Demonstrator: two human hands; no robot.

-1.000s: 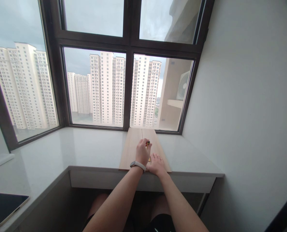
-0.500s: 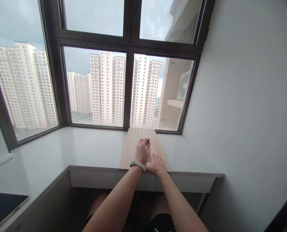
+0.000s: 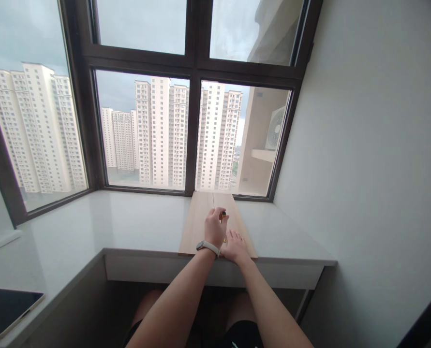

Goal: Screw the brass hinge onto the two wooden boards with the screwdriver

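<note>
A pale wooden board [image 3: 195, 227] lies on the white sill, its far end at the window frame. My left hand [image 3: 215, 229], with a light-banded watch [image 3: 208, 247] on its wrist, is over the middle of the board. Its fingers are curled round a small dark, red and yellow tape measure [image 3: 222, 216]. Lower and to the right, my right hand [image 3: 235, 245] lies on the board near its front edge, fingers stretched forward. A bit of yellow shows between the two hands; most of it is hidden.
The white sill [image 3: 142, 222] runs along the dark-framed window. At the lower left a tablet with a dark screen [image 3: 8, 311] lies on it. A white wall [image 3: 364, 145] rises on the right. My legs are under the sill.
My left hand has turned slightly, and more of the tape measure shows between its fingers. My right hand stays in place.
</note>
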